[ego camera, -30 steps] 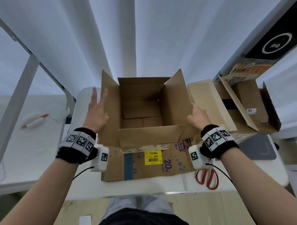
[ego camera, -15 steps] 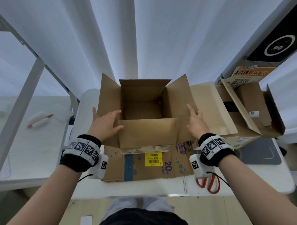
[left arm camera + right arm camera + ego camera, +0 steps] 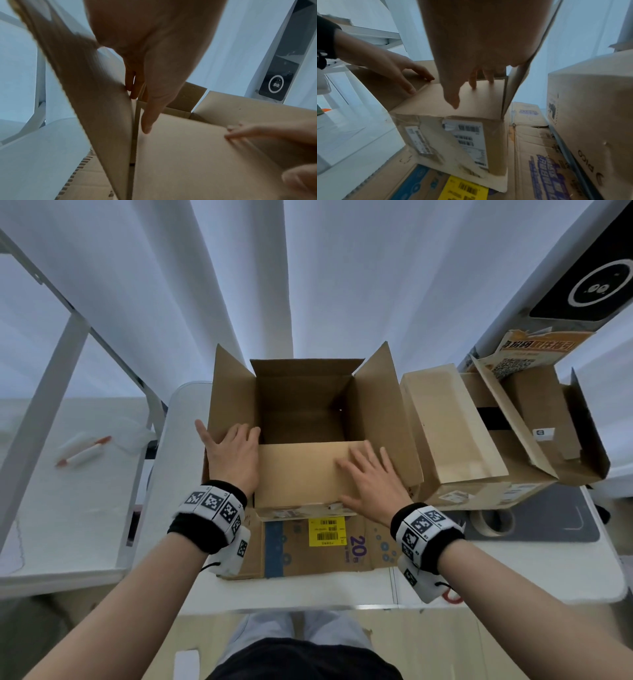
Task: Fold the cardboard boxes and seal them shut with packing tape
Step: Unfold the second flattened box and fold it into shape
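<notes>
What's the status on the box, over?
Both hands open: left hand on left flap, right hand pressing near flap flat. Other flaps up, untaped. Tape roll right, untouched.

The open box (image 3: 308,405) is plain brown cardboard; the flat carton (image 3: 359,549) under it has a yellow label (image 3: 327,531) with black barcodes, a blue stripe and purple print; the wristbands (image 3: 423,534) are black with black-and-white square markers; the curtain (image 3: 239,285) is white.

Near flap (image 3: 301,472) now folded flat over box opening; right hand (image 3: 371,479) moved onto it, left hand (image 3: 233,455) shifted inward
</notes>
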